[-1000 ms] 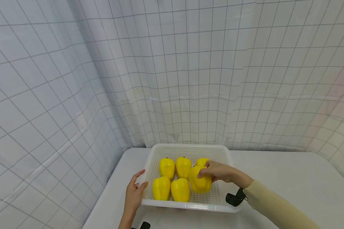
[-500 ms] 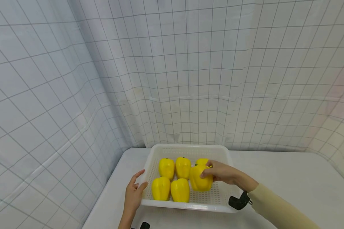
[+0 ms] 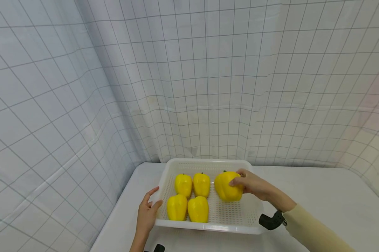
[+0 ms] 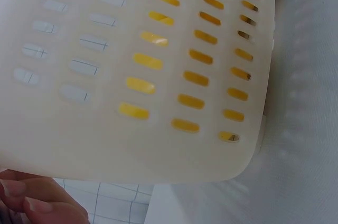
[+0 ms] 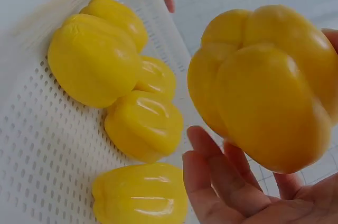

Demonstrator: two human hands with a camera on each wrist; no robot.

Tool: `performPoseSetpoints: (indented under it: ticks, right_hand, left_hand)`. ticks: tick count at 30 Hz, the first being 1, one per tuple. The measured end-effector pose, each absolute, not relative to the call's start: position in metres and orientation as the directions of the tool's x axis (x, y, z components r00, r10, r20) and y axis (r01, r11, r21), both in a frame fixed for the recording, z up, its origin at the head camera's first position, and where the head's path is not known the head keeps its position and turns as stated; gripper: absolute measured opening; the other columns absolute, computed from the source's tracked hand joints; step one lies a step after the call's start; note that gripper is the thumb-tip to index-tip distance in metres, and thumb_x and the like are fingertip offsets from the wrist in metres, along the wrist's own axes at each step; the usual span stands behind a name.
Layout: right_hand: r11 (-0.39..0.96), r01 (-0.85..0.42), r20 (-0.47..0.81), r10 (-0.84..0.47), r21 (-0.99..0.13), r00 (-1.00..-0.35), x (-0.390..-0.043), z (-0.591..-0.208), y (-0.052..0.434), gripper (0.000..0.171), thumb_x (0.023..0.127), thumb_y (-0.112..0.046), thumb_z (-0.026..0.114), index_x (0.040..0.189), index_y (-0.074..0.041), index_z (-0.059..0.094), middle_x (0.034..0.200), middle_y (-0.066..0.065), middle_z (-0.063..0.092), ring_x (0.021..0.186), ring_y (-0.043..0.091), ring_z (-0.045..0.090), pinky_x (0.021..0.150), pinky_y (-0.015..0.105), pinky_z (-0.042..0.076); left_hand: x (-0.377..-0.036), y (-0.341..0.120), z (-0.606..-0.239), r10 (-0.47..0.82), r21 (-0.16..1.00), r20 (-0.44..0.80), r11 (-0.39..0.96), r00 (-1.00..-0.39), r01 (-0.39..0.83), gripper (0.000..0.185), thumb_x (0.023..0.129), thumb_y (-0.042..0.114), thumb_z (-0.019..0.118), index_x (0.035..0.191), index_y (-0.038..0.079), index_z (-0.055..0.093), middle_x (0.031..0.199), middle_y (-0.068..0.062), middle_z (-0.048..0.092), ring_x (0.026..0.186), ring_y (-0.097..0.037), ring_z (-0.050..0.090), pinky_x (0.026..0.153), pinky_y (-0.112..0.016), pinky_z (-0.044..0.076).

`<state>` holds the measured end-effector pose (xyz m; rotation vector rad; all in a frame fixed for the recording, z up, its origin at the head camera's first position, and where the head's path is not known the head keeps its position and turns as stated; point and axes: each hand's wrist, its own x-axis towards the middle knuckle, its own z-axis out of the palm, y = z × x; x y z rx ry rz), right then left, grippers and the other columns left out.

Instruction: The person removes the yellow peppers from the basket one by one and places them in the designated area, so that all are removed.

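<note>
Head view: R hand (image 3: 255, 184) fingers grip 1 pepper (image 3: 228, 186); 4 peppers (image 3: 189, 196) in basket (image 3: 208, 225), L hand (image 3: 147, 213) on rim.

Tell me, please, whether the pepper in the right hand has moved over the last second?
Yes. The held pepper, gripped by the right hand, has risen and shifted right, away from the four peppers in the basket, toward its far right corner.
</note>
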<state>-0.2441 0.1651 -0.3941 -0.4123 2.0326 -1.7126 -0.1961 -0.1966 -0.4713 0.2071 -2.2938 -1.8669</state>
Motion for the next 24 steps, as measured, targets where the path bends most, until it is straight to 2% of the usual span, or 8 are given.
performPoseSetpoints:
  ticks: [5, 11, 17, 24]
  right_hand:
    - [0.139, 0.089, -0.149, -0.510, -0.986, -0.847, -0.242, -0.394, 0.170, 0.042, 0.086, -0.019, 0.062, 0.111, 0.005, 0.037, 0.108, 0.018, 0.049, 0.088, 0.024, 0.056, 0.080, 0.031, 0.049]
    - [0.165, 0.062, -0.137, -0.500, -0.984, -0.855, -0.237, -0.394, 0.174, 0.045, 0.085, -0.020, 0.062, 0.113, 0.005, 0.037, 0.109, 0.018, 0.048, 0.091, 0.026, 0.054, 0.083, 0.032, 0.046]
    - [0.182, 0.008, -0.094, -0.468, -0.983, -0.879, -0.235, -0.389, 0.189, 0.044, 0.085, -0.021, 0.058, 0.113, 0.005, 0.036, 0.106, 0.017, 0.050, 0.089, 0.027, 0.054, 0.082, 0.035, 0.045]
    - [0.203, 0.002, -0.077, -0.360, -0.979, -0.930, -0.236, -0.388, 0.203, 0.044, 0.086, -0.021, 0.056, 0.116, 0.004, 0.036, 0.104, 0.015, 0.051, 0.088, 0.025, 0.054, 0.081, 0.036, 0.044]
  left_hand:
    - [-0.196, -0.197, -0.471, -0.220, 0.978, 0.051, 0.210, -0.974, 0.004, 0.046, 0.091, 0.007, 0.058, 0.136, 0.013, 0.049, 0.102, -0.023, 0.066, 0.077, -0.028, 0.067, 0.062, -0.034, 0.054]
    - [-0.196, -0.197, -0.473, -0.219, 0.978, 0.054, 0.207, -0.974, 0.008, 0.046, 0.091, 0.007, 0.058, 0.136, 0.012, 0.049, 0.101, -0.023, 0.066, 0.077, -0.028, 0.067, 0.062, -0.033, 0.054]
    - [-0.197, -0.197, -0.474, -0.221, 0.978, 0.051, 0.209, -0.974, 0.003, 0.046, 0.091, 0.007, 0.058, 0.136, 0.012, 0.050, 0.102, -0.023, 0.066, 0.078, -0.027, 0.067, 0.063, -0.034, 0.054]
    - [-0.198, -0.197, -0.473, -0.229, 0.977, 0.050, 0.215, -0.972, 0.000, 0.046, 0.091, 0.006, 0.058, 0.136, 0.013, 0.050, 0.100, -0.023, 0.067, 0.076, -0.027, 0.067, 0.060, -0.032, 0.054]
